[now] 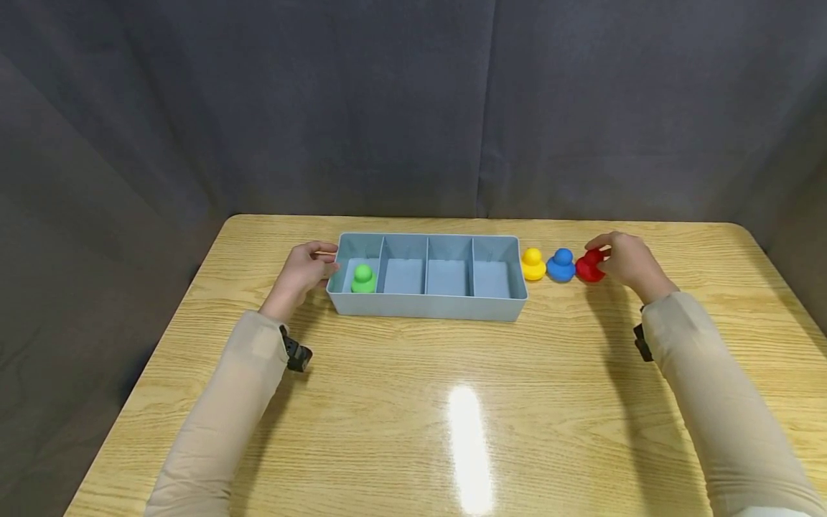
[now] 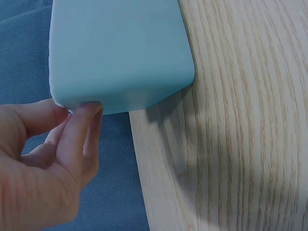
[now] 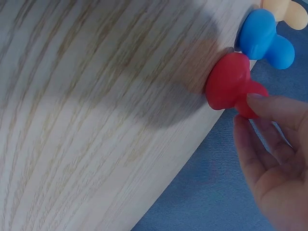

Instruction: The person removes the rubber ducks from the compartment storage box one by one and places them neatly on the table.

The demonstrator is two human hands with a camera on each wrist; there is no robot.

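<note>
A grey-blue tray point(image 1: 426, 305) with several compartments lies across the far middle of the wooden table. A green duck point(image 1: 363, 278) sits in its leftmost compartment. My left hand point(image 1: 326, 262) rests against the tray's left end. In the left wrist view, the fingertips point(image 2: 89, 109) touch the tray point(image 2: 120, 53) at a corner of its wall. Right of the tray stand a yellow duck point(image 1: 533, 264), a blue duck point(image 1: 561, 266) and a red duck point(image 1: 586, 267) in a row. My right hand point(image 1: 601, 257) pinches the red duck point(image 3: 226, 86) by its head, next to the blue duck point(image 3: 262, 36).
The table point(image 1: 413, 402) stretches bare and glossy towards me, with a light glare near the middle. Dark grey cloth walls close in the back and both sides. The three other tray compartments hold nothing.
</note>
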